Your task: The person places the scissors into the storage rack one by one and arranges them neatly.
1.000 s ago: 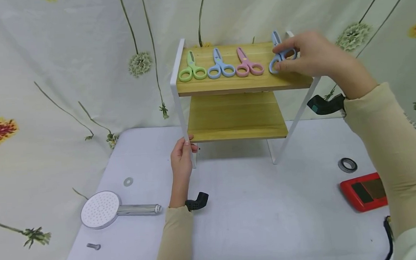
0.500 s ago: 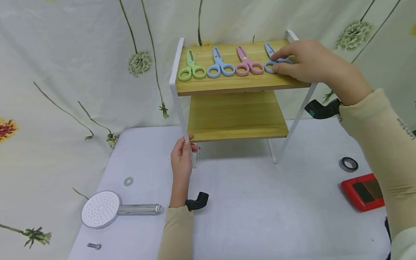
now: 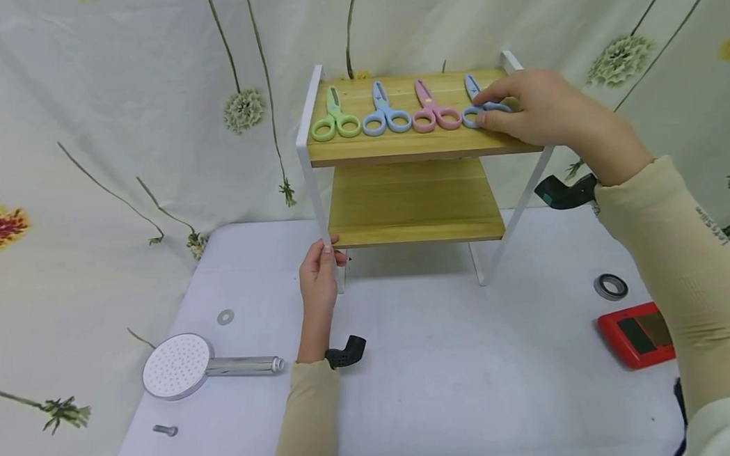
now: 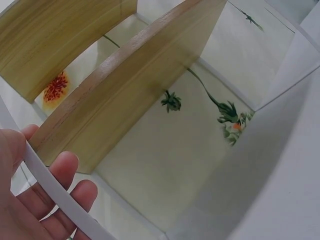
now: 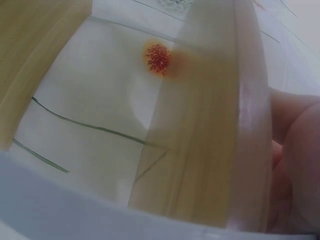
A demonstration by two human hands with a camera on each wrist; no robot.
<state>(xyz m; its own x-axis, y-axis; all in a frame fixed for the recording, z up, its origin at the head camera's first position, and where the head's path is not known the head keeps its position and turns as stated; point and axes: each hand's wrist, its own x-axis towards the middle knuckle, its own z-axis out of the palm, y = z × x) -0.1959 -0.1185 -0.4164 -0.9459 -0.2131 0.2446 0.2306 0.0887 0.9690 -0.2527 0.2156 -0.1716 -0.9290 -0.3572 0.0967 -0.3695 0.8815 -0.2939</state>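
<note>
On the top board of a two-tier wooden rack (image 3: 410,152) lie green scissors (image 3: 335,122), blue scissors (image 3: 385,115) and pink scissors (image 3: 433,112) in a row. A second pair of blue scissors (image 3: 472,90) lies at the row's right end, its handles partly hidden by my right hand (image 3: 536,109), whose thumb and forefinger pinch them. In the right wrist view that hand (image 5: 300,155) shows beyond the board's edge, and the scissors are hidden. My left hand (image 3: 319,272) grips the rack's white left leg near the lower board; the left wrist view shows fingers (image 4: 82,195) curled round it.
At the left of the white table (image 3: 444,390) lie a shower head (image 3: 179,367), a washer (image 3: 225,317) and a small bolt (image 3: 165,430). A tape roll (image 3: 610,287) and a red device (image 3: 635,337) lie at the right. A flowered cloth (image 3: 112,97) hangs behind.
My right hand has lowered the second blue scissors onto the top board and shifted them left, beside the pink ones. In the last half second it has stayed there. My left hand has kept its place.
</note>
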